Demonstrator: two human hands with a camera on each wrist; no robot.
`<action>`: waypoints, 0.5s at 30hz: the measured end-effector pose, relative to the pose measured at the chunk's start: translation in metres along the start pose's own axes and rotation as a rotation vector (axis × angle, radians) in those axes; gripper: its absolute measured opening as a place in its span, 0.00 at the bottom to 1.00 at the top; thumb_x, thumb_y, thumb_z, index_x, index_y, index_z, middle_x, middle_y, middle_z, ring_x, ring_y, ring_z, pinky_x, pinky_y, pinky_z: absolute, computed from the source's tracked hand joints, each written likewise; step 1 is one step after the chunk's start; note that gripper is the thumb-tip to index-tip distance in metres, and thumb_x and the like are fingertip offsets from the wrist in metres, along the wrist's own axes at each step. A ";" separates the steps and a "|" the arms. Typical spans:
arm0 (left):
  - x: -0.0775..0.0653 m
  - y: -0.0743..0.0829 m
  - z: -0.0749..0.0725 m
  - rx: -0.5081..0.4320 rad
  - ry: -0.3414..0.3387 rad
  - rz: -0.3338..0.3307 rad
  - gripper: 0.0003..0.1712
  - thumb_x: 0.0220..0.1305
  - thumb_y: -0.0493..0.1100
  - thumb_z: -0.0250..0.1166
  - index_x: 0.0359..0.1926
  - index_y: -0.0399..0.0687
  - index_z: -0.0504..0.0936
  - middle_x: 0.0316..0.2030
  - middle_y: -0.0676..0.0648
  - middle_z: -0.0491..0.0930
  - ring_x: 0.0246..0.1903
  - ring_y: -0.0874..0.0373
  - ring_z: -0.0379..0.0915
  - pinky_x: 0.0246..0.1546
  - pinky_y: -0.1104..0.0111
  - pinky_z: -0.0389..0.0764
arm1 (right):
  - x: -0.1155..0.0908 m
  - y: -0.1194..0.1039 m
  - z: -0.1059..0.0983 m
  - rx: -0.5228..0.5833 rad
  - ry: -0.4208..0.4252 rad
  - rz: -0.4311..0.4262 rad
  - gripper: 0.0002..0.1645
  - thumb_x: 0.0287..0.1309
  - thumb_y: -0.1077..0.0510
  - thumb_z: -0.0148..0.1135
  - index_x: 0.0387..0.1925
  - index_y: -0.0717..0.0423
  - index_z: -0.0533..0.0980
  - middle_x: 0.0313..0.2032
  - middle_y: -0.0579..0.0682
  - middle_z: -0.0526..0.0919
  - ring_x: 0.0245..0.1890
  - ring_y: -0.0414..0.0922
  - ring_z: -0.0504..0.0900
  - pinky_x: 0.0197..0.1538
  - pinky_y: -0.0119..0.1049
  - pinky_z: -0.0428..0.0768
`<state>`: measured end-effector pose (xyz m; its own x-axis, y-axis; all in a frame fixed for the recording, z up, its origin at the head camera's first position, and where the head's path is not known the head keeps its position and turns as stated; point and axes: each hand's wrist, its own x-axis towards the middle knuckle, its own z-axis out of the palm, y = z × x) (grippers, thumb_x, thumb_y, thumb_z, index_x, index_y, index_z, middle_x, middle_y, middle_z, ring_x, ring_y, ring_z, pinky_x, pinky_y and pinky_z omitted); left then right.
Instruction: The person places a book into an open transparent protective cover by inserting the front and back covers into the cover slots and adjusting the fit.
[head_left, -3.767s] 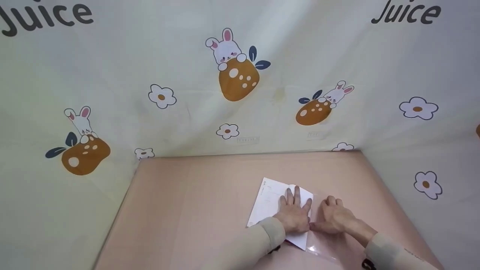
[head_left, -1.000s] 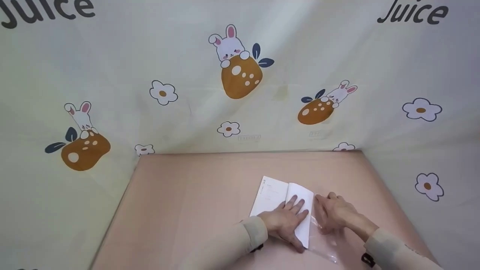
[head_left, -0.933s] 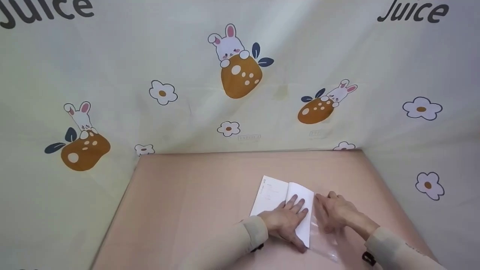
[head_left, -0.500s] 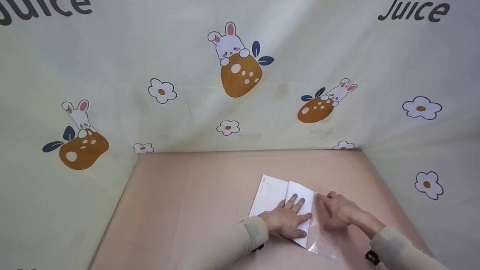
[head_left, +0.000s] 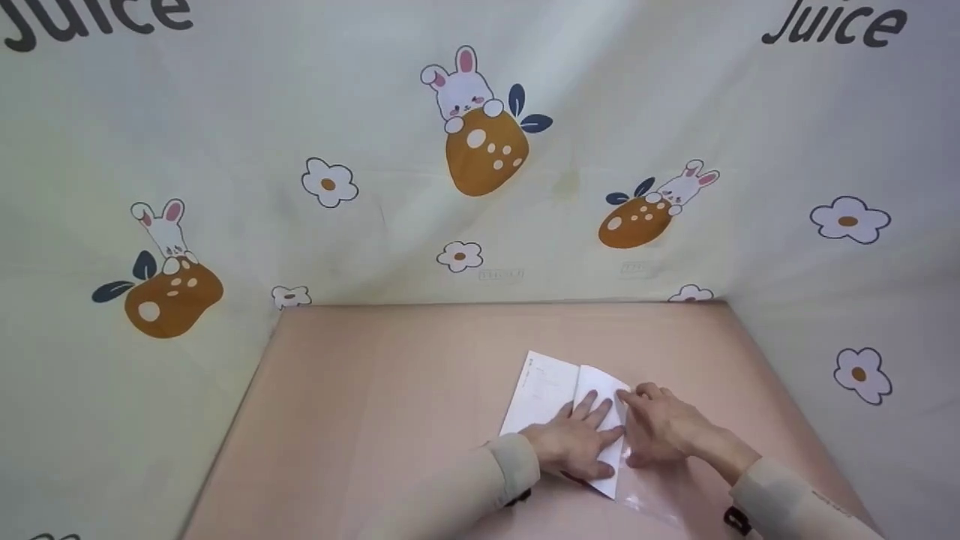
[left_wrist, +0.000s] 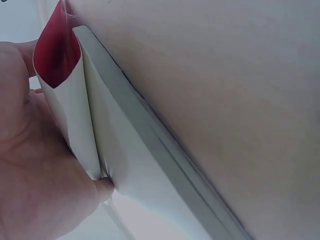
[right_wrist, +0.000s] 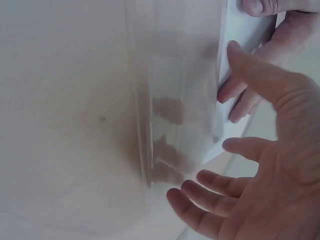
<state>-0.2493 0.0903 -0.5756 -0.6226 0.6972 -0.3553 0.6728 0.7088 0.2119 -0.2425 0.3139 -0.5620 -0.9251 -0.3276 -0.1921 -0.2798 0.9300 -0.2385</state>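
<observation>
at far left: cloth (head_left: 247, 112), cream, with a rabbit print (head_left: 169, 300). next: table (head_left: 345, 420), pink, meets the cloth along a straight rear edge. at lower centre: left sleeve (head_left: 465, 487), pale, enters from the bottom edge. then: book (head_left: 544, 390), white; lies at a slant on the right half of the table; small print on the far left part. on the book: left hand (head_left: 574, 444), palm down, fingers spread wide, no grip; in the left wrist view, thumb tip at the base of the flap (head_left: 604, 382). flap: white outside, bowed, red inside. right of the flap: film (right_wrist: 180, 70), clear and creased; extends from beside the book over the table. above the film: right hand (head_left: 666, 427); index finger reaches the right edge of the flap, thumb lower down, gap between them wide; other fingers loosely bent, no visible grip. contact with the film: not possible to tell. at far right: right sleeve (head_left: 795, 495), pale, with a dark band (head_left: 736, 519); behind, flower print (head_left: 850, 220) on the cloth.
</observation>
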 end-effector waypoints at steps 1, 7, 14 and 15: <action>0.000 0.001 0.000 0.006 0.004 -0.007 0.45 0.80 0.71 0.57 0.90 0.76 0.55 0.94 0.57 0.38 0.94 0.55 0.27 0.93 0.54 0.47 | 0.001 0.000 0.000 -0.006 -0.008 0.003 0.69 0.41 0.39 0.92 0.82 0.56 0.70 0.73 0.68 0.74 0.70 0.68 0.77 0.64 0.72 0.85; 0.002 0.006 -0.001 0.013 -0.003 -0.038 0.44 0.79 0.71 0.58 0.89 0.82 0.54 0.94 0.59 0.38 0.94 0.56 0.27 0.93 0.54 0.46 | 0.003 0.002 -0.003 -0.004 -0.037 0.013 0.70 0.38 0.49 0.96 0.83 0.55 0.69 0.72 0.66 0.75 0.69 0.67 0.77 0.65 0.70 0.85; 0.001 0.007 -0.001 0.001 0.001 -0.049 0.45 0.78 0.70 0.58 0.90 0.82 0.54 0.94 0.58 0.37 0.94 0.56 0.26 0.93 0.54 0.46 | -0.003 0.005 -0.002 -0.021 -0.037 0.030 0.68 0.44 0.45 0.93 0.82 0.63 0.68 0.74 0.70 0.73 0.72 0.70 0.76 0.67 0.72 0.84; 0.001 0.006 0.000 0.003 0.015 -0.052 0.46 0.78 0.71 0.59 0.90 0.79 0.54 0.94 0.57 0.37 0.94 0.56 0.27 0.93 0.54 0.47 | -0.005 0.004 -0.001 -0.025 -0.043 0.051 0.66 0.47 0.44 0.90 0.81 0.66 0.68 0.75 0.72 0.71 0.73 0.72 0.75 0.68 0.73 0.82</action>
<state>-0.2464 0.0953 -0.5745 -0.6626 0.6609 -0.3525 0.6405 0.7439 0.1908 -0.2396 0.3190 -0.5611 -0.9267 -0.2861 -0.2439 -0.2394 0.9493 -0.2040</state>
